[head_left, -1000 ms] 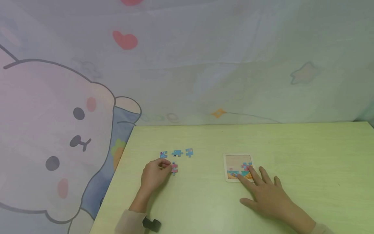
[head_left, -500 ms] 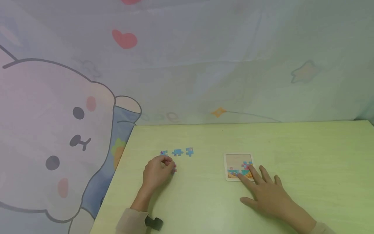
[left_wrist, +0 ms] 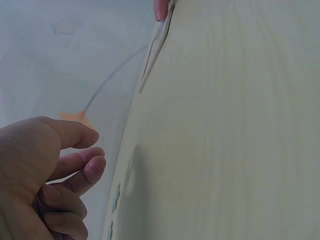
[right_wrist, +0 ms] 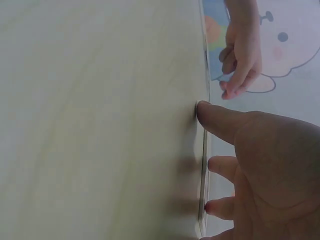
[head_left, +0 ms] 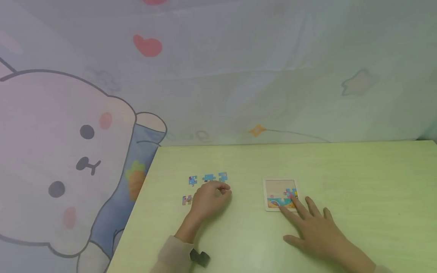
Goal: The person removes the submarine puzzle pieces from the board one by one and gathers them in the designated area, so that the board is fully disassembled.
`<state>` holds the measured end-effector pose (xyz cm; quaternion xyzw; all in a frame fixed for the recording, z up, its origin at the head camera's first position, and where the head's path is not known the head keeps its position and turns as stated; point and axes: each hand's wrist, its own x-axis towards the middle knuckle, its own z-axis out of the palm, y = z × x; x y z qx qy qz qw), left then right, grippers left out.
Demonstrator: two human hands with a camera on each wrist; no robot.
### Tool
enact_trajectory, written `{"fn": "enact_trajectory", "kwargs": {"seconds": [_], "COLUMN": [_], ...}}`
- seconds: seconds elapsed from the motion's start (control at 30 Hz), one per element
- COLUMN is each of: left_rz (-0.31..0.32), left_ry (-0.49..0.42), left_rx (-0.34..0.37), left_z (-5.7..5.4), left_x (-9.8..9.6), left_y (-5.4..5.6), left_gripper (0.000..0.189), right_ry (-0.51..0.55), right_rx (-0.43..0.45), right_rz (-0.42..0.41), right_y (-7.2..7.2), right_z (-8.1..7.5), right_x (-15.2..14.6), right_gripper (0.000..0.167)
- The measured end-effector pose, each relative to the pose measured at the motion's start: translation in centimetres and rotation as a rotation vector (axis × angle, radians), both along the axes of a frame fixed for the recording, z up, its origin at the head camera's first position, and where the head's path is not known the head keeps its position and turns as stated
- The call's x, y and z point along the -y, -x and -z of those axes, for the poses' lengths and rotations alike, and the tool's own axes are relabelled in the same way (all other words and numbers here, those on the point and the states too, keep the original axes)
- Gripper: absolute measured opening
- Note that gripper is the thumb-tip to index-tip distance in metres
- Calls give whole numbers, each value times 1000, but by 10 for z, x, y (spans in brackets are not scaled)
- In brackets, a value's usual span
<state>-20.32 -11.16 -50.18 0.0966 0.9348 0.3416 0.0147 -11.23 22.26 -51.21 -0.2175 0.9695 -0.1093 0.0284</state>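
My left hand [head_left: 211,199] is over the left part of the table, fingers loosely curled. In the left wrist view its thumb and fingers [left_wrist: 72,135] stand apart, with nothing seen between them. A pinkish puzzle piece [head_left: 186,200] lies left of it. Beyond it lie three blue pieces: one at left [head_left: 192,180], a middle piece [head_left: 209,177] and one at right [head_left: 223,176]. My right hand [head_left: 317,231] has spread fingers, its index and middle fingertips resting on a square wooden puzzle tray [head_left: 265,189]. Inside, pieces fill the bottom, and a pink-and-blue piece [head_left: 290,192] sits by the right side.
The pale yellow-green table [head_left: 368,182] reaches back to a hanging cloth [head_left: 300,94] printed with a large animal figure. A dark strap part [head_left: 200,258] hangs by the left sleeve [head_left: 174,254].
My left hand has shifted right, uncovering the pinkish piece at left and more of the left blue piece. The pink piece formerly at its fingertips is out of sight. My right hand stays put.
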Motion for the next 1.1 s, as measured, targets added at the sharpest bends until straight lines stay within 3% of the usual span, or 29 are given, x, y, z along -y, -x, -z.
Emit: {"fn": "enact_trajectory", "kwargs": {"seconds": [0.3, 0.67, 0.93, 1.1], "left_rz": [138, 269, 333, 334], "left_ry": [-16, 62, 167, 183], "left_rx": [-1, 41, 51, 45], "left_z": [-5, -2, 6, 10], "left_x": [-57, -129, -155, -160], "left_y": [10, 22, 25, 25], "left_gripper": [17, 20, 28, 24], "right_ry": [-14, -13, -7, -16], "right_rx": [-9, -17, -28, -33], "right_rz": [6, 17, 6, 1], "right_y": [-8, -14, -15, -14], "right_z": [0, -2, -1, 1], "right_x": [-3, -4, -2, 0], "right_gripper": [74, 75, 74, 74]}}
